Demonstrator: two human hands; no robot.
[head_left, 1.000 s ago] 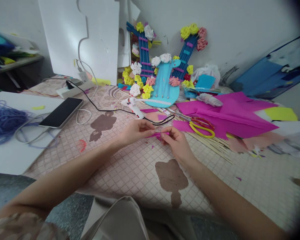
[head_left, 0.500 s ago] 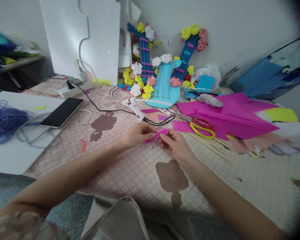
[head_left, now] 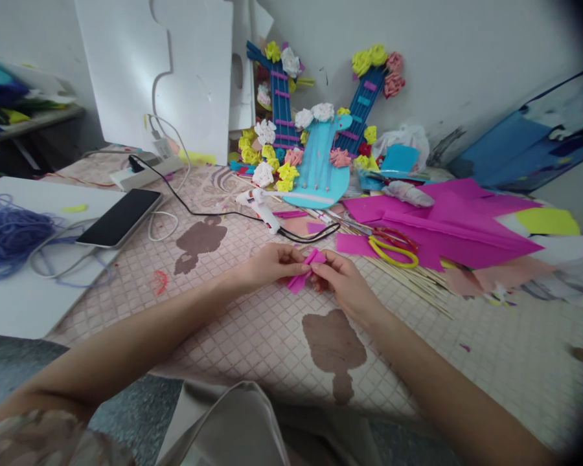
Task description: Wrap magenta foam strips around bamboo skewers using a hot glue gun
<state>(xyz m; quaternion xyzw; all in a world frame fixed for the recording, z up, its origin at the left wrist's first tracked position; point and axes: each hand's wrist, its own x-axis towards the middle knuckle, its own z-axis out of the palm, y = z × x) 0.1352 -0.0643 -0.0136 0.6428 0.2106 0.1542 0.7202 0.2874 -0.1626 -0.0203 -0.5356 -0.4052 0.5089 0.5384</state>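
Between my hands, just over the patterned tablecloth (head_left: 252, 323), is a small strip of bright pink crepe paper (head_left: 298, 283). My left hand (head_left: 274, 264) pinches its left side between thumb and fingers. From the other side my right hand (head_left: 337, 275) pinches it too, the fingertips of both hands close together. Part of the paper hangs toward me below the fingers, and another part sticks up above them. Just beyond the hands lies a white glue gun (head_left: 262, 210) with a black cord. Scissors with yellow and red handles (head_left: 393, 252) rest to the right of my right hand.
Large pink paper sheets (head_left: 447, 226) and thin wooden sticks (head_left: 418, 285) lie on the right. A phone (head_left: 121, 219), purple yarn (head_left: 12, 236) and a power strip (head_left: 136, 171) are on the left. Behind stand blue guitar-shaped crafts (head_left: 320, 165) with paper flowers.
The pink paper has turned between my fingers and now spreads wider, showing more above and below them. My hands have shifted only slightly.
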